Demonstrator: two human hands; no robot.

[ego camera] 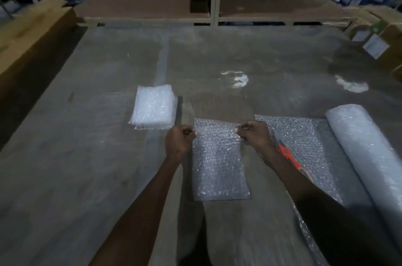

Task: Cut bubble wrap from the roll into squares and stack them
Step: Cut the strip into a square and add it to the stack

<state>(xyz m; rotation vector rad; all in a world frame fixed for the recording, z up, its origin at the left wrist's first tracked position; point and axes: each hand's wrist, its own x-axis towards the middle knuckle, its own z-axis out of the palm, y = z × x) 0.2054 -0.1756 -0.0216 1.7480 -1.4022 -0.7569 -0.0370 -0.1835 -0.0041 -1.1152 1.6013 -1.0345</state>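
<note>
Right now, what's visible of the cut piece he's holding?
The cut piece is a clear, rectangular sheet of bubble wrap. The left hand and right hand each pinch a top corner, holding it up so it hangs toward the person, above the table and apart from the stack.

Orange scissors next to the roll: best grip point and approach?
Take the orange scissors by the handle loops at their near end, coming from above on the right. They lie flat on the unrolled bubble wrap, blades pointing away, partly hidden behind the right hand.

Pinching a cut bubble-wrap piece [219, 161] at its far corners with left hand [178, 141] and right hand [254, 135], mid-table [87, 135].
</note>
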